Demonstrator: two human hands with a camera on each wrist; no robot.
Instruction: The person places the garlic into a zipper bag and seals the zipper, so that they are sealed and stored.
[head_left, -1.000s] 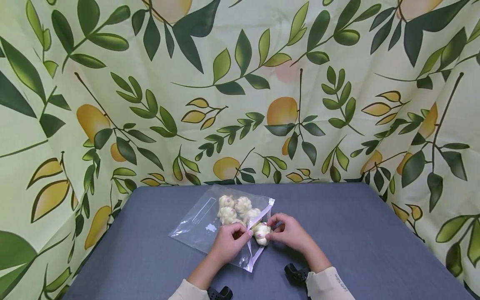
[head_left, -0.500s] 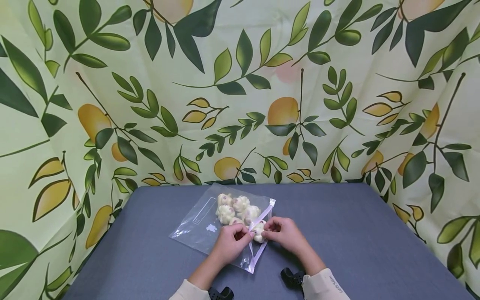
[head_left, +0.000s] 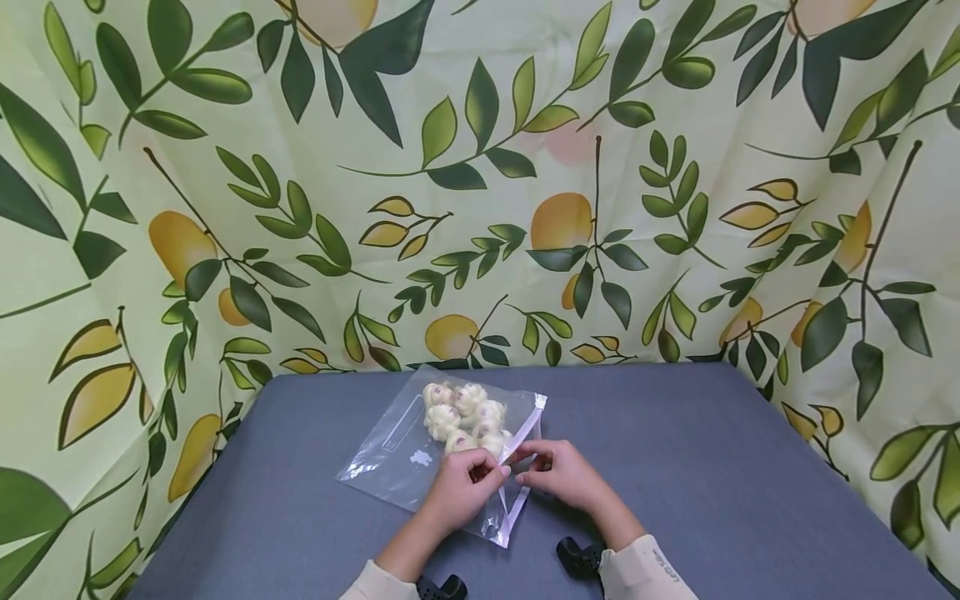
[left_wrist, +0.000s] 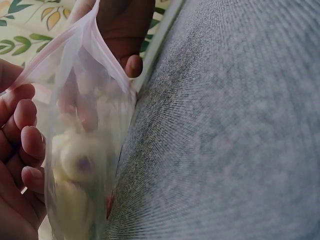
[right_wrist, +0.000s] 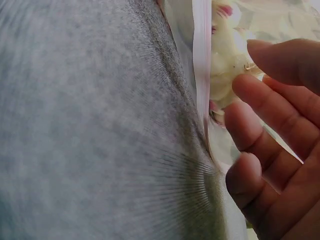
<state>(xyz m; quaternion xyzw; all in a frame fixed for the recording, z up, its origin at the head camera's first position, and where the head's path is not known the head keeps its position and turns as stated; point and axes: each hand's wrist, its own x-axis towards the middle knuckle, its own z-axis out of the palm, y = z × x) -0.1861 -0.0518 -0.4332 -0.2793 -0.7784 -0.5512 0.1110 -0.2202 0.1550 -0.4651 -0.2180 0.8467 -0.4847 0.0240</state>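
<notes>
A clear zip-top bag (head_left: pixel 384 467) with a pale pink-white zip strip lies on the table, its mouth facing right. Several white garlic bulbs (head_left: pixel 442 422) with purple marks are inside it. My left hand (head_left: pixel 459 490) pinches the bag's edge at the mouth between thumb and forefinger. My right hand (head_left: pixel 564 477) reaches into the mouth, fingertips close to a garlic bulb (right_wrist: pixel 226 62) just past the zip strip. Its thumb and forefinger stand apart in the right wrist view. Through the film in the left wrist view, fingers are at a bulb (left_wrist: pixel 80 157); contact is unclear.
The blue-grey table (head_left: pixel 675 467) extends on both sides of the bag. A fabric backdrop (head_left: pixel 480 208) printed with leaves and fruit rises behind and at the sides. Black wrist mounts (head_left: pixel 579 557) sit beneath both forearms, close to the tabletop.
My right hand has moved left into the bag's mouth, and the garlic bulb it held there has gone inside. The other bulbs have shifted slightly left. My left hand keeps its hold on the edge.
</notes>
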